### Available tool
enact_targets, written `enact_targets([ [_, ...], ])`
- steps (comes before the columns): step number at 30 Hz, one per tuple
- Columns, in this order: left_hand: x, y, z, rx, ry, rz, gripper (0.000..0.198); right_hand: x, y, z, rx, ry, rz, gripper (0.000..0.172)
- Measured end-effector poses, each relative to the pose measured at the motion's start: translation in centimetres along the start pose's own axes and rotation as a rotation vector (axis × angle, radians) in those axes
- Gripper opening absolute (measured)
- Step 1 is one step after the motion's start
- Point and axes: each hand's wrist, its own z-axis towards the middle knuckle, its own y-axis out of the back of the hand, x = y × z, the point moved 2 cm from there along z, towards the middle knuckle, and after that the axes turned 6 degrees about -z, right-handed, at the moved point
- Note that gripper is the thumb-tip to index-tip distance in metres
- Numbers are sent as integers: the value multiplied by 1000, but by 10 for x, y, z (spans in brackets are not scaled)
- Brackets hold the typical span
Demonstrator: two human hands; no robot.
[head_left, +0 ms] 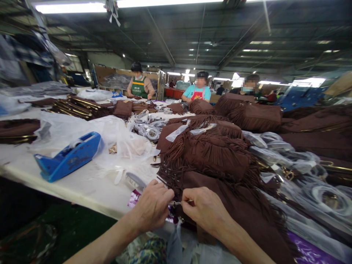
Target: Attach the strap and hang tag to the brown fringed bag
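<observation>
My left hand [155, 203] and my right hand [202, 207] meet at the near table edge, fingers closed in a pinch. Between them stretches a small, pale, shiny piece [176, 203], too small to make out. Directly beyond and to the right lies a brown fringed bag [217, 194], its strands reaching my fingers. Another brown fringed bag [209, 154] is piled behind it. Purple shiny wrapping [134, 198] pokes out left of my left hand. Below my wrists, clear plastic [176, 242] hangs over patterned cloth [152, 251].
A blue tape dispenser [70, 156] stands at left on the white table [22, 161], beside crumpled plastic sheeting [110, 134]. Plastic-wrapped straps [324, 194] lie at right. Brown bags with gold edges [75, 106] are stacked farther back. A person in a green apron [139, 88] and other people work across the table.
</observation>
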Motion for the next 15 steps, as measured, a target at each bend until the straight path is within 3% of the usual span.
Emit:
enact_targets([
  [15,-5,3,0,28,29,-9,13,7,-24,3,48,103,-151,16],
])
